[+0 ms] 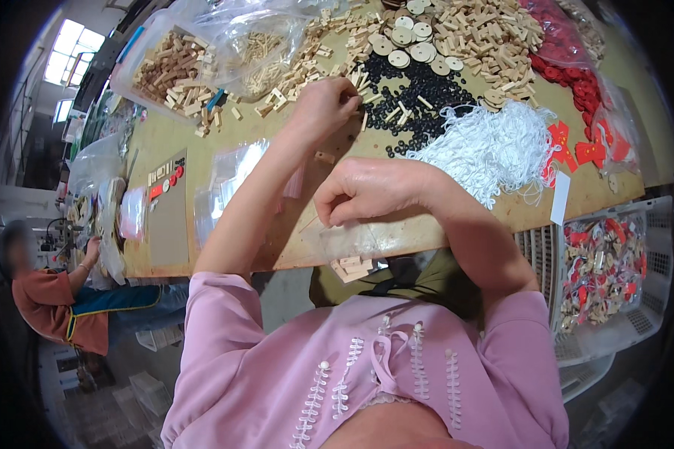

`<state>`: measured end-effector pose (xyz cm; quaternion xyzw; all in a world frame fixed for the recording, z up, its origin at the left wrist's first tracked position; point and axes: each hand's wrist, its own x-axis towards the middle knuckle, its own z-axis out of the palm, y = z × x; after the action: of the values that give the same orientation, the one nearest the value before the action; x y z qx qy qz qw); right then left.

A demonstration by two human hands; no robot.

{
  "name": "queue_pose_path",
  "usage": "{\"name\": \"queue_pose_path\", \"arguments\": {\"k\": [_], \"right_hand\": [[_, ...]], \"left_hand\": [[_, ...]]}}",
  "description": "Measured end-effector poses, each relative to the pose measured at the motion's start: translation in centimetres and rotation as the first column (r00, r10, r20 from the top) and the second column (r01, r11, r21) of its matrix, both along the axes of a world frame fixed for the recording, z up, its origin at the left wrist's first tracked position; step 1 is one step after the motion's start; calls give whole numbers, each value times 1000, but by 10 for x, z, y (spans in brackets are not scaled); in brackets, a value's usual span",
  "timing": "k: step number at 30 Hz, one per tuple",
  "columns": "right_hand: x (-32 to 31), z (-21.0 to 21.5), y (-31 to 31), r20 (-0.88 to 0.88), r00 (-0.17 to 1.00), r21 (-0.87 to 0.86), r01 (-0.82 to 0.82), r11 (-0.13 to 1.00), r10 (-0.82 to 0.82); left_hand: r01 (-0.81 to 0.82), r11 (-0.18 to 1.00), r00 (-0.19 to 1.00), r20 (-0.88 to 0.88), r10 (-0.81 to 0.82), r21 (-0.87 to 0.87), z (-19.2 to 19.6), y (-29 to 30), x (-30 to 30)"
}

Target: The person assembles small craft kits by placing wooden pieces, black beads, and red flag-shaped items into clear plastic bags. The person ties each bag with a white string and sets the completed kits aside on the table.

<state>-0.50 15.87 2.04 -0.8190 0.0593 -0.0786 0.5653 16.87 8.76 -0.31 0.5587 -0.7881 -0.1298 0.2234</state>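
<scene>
My left hand (323, 105) reaches out over the table and pinches a small wooden stick from the scattered wooden pieces (329, 52) beside a pile of small black beads (419, 105). Closer to me, my right hand (367, 191) is closed at the table's near edge, pinching a clear plastic bag (352, 238) that lies flat there with small wooden blocks (352, 267) showing at its lower edge. A tangle of white string (494, 146) lies just right of my right hand.
Round wooden discs (416, 41) and wooden blocks (487, 34) fill the far table. Red pieces (577, 82) lie at far right. A white basket (614, 269) of bagged parts stands to my right. A clear tub (165, 67) of blocks sits far left. Another person (45, 292) sits at left.
</scene>
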Motion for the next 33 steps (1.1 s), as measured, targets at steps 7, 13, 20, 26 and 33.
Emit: {"name": "queue_pose_path", "arguments": {"k": [7, 13, 20, 26, 33], "right_hand": [[2, 7, 2, 2, 1000, -40, 10, 999, -10], [0, 8, 1, 35, 999, -70, 33, 997, -30], [1, 7, 3, 5, 1000, -75, 28, 997, -28], [-2, 12, 3, -22, 999, -86, 47, 995, -49], [-2, 12, 1, -54, 997, -47, 53, 997, -55]], "left_hand": [[-24, 992, 971, 240, -6, 125, 5, -24, -3], [-43, 953, 993, -97, 75, 299, 4, -21, 9], [-1, 970, 972, -229, 58, 242, 7, -15, 16], [-25, 978, 999, 24, 21, 206, 2, -22, -19], [-24, 976, 994, 110, 0, 218, 12, -31, -20]]}}
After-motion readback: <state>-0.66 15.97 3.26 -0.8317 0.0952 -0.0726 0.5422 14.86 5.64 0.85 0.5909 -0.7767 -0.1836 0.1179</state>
